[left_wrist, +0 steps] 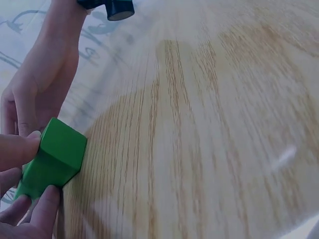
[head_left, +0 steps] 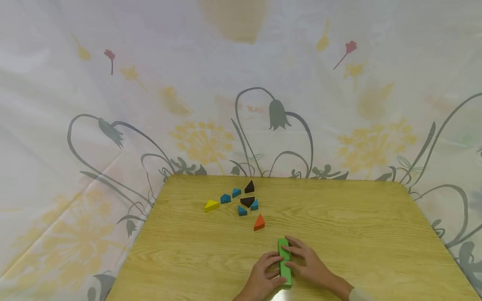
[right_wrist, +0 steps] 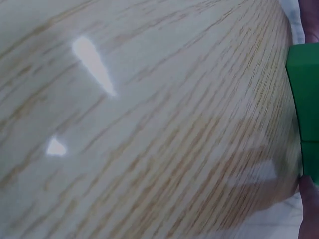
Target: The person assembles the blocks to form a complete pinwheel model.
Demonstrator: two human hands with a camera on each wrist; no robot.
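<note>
Nearest the camera, with left hand and right hand, holding near green block and far green block end to end, right of centre on the near part of the table. Gripping the near one with bent left thumb and fingers; spreading right fingers wider over the far one, laying the thumb by the join. Possibly risking a skew at the join, by pushing harder from left than right; perhaps risking a gap too, by letting go unevenly. Showing only in the head view: orange triangle, yellow triangle, black pieces and blue pieces, lying far and left. Showing in the left wrist view: a block's end face and a dark gadget by an arm, both missing from the head view. Showing in the right wrist view: the join close up, but cropping the right hand, so not telling how firmly gripping
</note>
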